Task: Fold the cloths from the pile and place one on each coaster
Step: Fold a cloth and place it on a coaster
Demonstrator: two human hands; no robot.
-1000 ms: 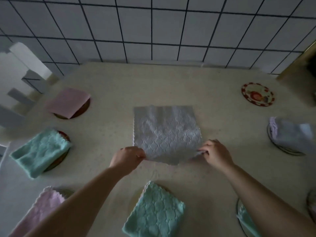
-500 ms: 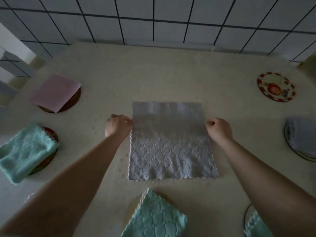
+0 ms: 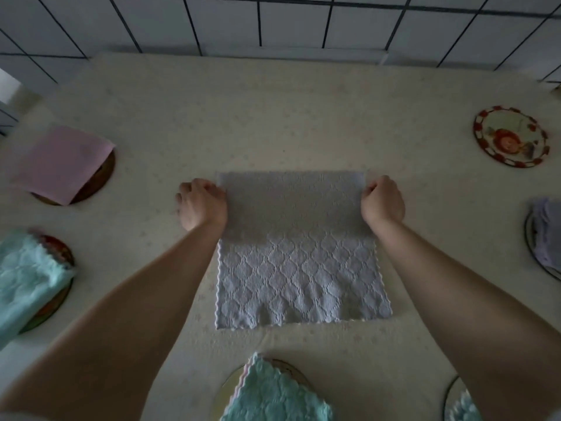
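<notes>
Head view: a grey cloth (image 3: 300,262) lies flat on the middle of the surface (image 3: 273,117), its longer sides running near to far. The left hand (image 3: 202,203) pinches its far left corner with curled fingers, and the right hand (image 3: 383,200) pinches the far right corner the same way. The cloth's free near edge lies towards the person from both hands. The bare patterned coaster (image 3: 511,136) sits far right, nearer the right hand.

Grey cloth (image 3: 299,278) looks soft, quilted terry; bare coaster (image 3: 511,137) glossy, painted.
</notes>
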